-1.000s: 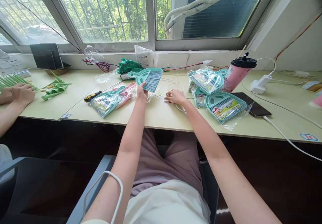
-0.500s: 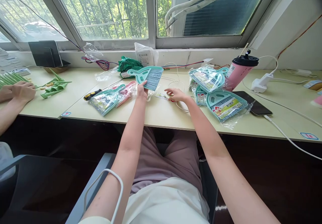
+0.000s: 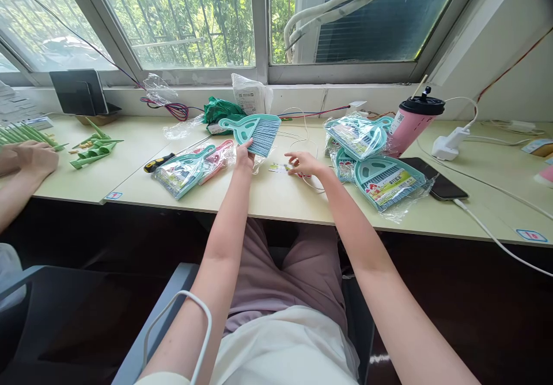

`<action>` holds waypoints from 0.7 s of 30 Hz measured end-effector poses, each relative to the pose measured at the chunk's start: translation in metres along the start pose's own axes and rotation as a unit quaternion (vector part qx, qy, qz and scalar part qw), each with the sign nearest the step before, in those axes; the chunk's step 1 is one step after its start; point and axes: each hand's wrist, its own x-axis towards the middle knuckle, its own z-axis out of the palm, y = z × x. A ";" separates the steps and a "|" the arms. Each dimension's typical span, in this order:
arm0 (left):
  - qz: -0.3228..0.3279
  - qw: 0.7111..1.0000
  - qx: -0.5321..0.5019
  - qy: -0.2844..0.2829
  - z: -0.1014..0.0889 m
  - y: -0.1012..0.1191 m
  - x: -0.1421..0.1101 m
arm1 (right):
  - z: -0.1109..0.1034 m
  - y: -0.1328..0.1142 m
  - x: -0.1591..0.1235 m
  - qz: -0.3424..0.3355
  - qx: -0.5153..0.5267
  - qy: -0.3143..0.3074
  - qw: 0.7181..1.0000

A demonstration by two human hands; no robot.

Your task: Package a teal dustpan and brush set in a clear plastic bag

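My left hand (image 3: 245,157) is closed round a mint-green dustpan and brush set (image 3: 258,131), raised over the table with the blue-grey bristles facing up. My right hand (image 3: 305,164) is over the table to the right, fingers loosely bent and apart. Beneath its fingertips lies a printed label card (image 3: 279,168), partly covered by the hand; whether they touch it I cannot tell. Left of my hands lie a bagged mint set (image 3: 185,169) and a bagged pink set (image 3: 218,157). More bagged mint sets (image 3: 389,180) are piled at the right.
Near the pile are a pink cup (image 3: 412,125), a phone (image 3: 440,180) and a white charger (image 3: 450,144). A screwdriver (image 3: 158,162) and a green bag (image 3: 222,111) lie left. Another person's hands (image 3: 32,159) rest by green stalks at the far left.
My right hand has shifted very slightly, and a little more of the label card shows beside its fingers. My left hand holds the dustpan and brush set in the same place.
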 end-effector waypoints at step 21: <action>0.020 1.000 -0.004 -0.012 -0.007 -0.003 0.009 | -0.003 -0.016 -0.011 -0.054 0.409 0.047 0.910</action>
